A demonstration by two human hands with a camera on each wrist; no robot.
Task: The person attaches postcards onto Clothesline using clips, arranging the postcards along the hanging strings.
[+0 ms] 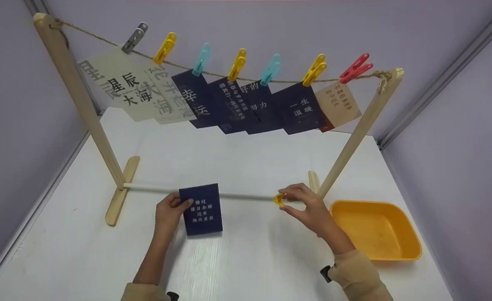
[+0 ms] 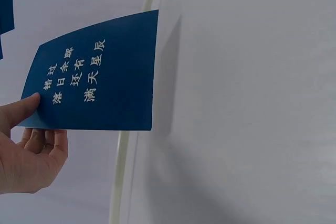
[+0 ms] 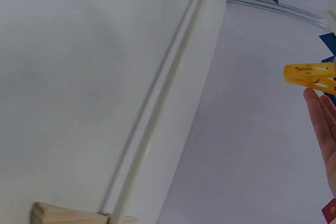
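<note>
My left hand [image 1: 169,213] pinches a dark blue card [image 1: 202,217] by its left edge, thumb on the printed face. White Chinese characters run across that card [image 2: 105,72] in the left wrist view, where the fingers sit behind it. Between thumb and fingers, my right hand [image 1: 306,205] holds a yellow clothespin [image 1: 278,199]. The right wrist view shows the clothespin [image 3: 310,74] at the right border, with part of the hand [image 3: 323,129] cut off. Both hands are above the white table, in front of the rack's lower white rod [image 1: 246,195].
A twine line [image 1: 95,36] hangs between two wooden posts [image 1: 76,96]. Cards, including a pale one [image 1: 133,90] and a dark one [image 1: 298,108], hang from it by coloured clothespins, such as a red one [image 1: 355,69]. A yellow bin [image 1: 375,230] stands at the right.
</note>
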